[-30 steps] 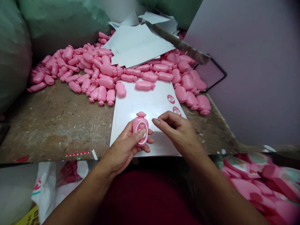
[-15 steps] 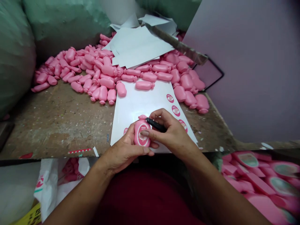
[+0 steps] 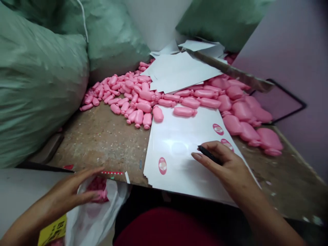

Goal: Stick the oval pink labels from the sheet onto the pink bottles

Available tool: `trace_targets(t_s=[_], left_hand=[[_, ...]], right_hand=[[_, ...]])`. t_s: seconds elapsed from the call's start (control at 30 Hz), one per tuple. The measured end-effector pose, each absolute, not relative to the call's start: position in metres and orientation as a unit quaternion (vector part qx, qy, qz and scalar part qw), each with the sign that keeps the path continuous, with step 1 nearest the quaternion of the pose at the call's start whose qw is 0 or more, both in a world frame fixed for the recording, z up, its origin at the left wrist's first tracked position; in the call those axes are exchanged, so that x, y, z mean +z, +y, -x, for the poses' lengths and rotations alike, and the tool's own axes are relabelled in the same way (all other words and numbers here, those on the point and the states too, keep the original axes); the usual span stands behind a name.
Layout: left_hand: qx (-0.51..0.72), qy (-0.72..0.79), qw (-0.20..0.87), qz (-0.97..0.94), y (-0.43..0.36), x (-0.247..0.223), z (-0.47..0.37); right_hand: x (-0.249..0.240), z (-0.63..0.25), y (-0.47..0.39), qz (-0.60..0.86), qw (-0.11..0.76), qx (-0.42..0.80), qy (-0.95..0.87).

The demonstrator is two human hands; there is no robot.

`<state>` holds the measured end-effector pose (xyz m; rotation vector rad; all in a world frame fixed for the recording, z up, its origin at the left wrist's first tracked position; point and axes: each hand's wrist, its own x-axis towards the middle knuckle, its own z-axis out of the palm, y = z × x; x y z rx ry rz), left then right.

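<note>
My left hand (image 3: 74, 191) is over the mouth of a white plastic bag (image 3: 89, 222) below the table edge, thumb and fingers spread apart. Just under the thumb shows a pink bottle (image 3: 101, 195), among other pink pieces inside the bag; whether the thumb still touches it I cannot tell. My right hand (image 3: 225, 160) is closed around a slim black pen-like tool (image 3: 209, 154) with a pointed tip. It hovers over a white sticker sheet (image 3: 176, 181), which carries a few oval pink labels, one being the label (image 3: 162, 166) at its left.
A heap of pink bottles (image 3: 145, 95) lies behind the sheet, with larger pink bottles (image 3: 241, 112) to the right. White papers (image 3: 181, 71) rest on the heap. Big green sacks (image 3: 38, 82) stand at the left and back. A pale panel (image 3: 302, 51) bounds the right side.
My left hand has carried the labelled pink bottle from the sheet down left to the bag and opened. My right hand has come away from the bottle, still holding the black tool. The view has shifted left.
</note>
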<state>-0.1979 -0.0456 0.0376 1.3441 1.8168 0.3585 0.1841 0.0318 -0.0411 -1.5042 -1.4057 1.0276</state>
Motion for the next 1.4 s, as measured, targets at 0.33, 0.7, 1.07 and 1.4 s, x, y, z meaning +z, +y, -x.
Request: trace_targets(t_s=[0.33,0.7,1.07,1.4], left_hand=[[0.191,0.602,0.151,-0.761,0.149,-0.026,0.123],[0.308,0.593,0.177,-0.723,0.128,-0.019,0.101],[0.486,0.439,0.721,-0.226,0.044,-0.045,0.008],[0.487,0.452,0.716,-0.214,0.047,-0.043,0.009]], right_hand=[[-0.045,-0.167,0.027,0.622,0.247,0.337,-0.662],[-0.045,-0.168,0.024,0.598,0.211,0.187,-0.750],[-0.045,-0.149,0.014,0.556,0.202,0.118,-0.798],[-0.047,-0.146,0.011,0.561,0.214,0.103,-0.793]])
